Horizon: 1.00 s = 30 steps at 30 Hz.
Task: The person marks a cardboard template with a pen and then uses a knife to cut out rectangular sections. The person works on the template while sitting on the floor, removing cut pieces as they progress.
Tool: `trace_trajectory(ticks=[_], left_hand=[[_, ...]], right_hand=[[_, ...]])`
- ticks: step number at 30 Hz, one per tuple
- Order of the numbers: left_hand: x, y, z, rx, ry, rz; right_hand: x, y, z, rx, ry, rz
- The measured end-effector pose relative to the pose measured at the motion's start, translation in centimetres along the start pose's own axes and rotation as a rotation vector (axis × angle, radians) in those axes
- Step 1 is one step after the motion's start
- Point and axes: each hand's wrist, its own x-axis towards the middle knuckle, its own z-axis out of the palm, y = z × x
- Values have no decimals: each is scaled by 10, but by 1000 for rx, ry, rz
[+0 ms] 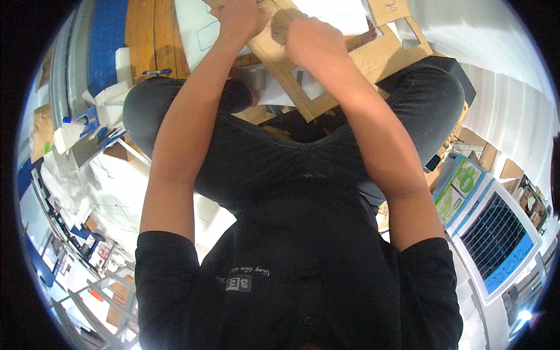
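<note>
A brown cardboard sheet (367, 70) with rectangular cut-outs lies across the space before my crossed legs, one corner pointing toward my lap. My left hand (240, 17) rests at the sheet's upper left part, thumb and another finger spread; the frame's top edge cuts off its fingertips. Over the middle of the cardboard is my right hand (315, 41), its fingers curled in. Whatever that hand may grip is hidden beneath it, and a dark shadow falls on the cardboard beside it. White sheets (337, 17) lie beyond and under the cardboard.
On the wooden boards (153, 39) at left lies a blue pen (156, 71). White foam scraps (113, 96) and a blue-handled tool (89, 120) sit beside my left knee. At right stand an air cooler (494, 232) and a phone (432, 163); a pale curtain (494, 43) hangs behind.
</note>
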Motion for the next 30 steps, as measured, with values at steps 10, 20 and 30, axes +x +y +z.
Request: trace_trajectory(ticks=[10,20,30], left_hand=[[1,13,-7,76,-42,-74],[5,-3,-1,-97,-81,2],[8,-17,15,198,-100,-52]], right_hand=[[11,3,1,-7,26,-37],[-6,16,14,-22,46,-41],[-26,15,5,96,48,6]])
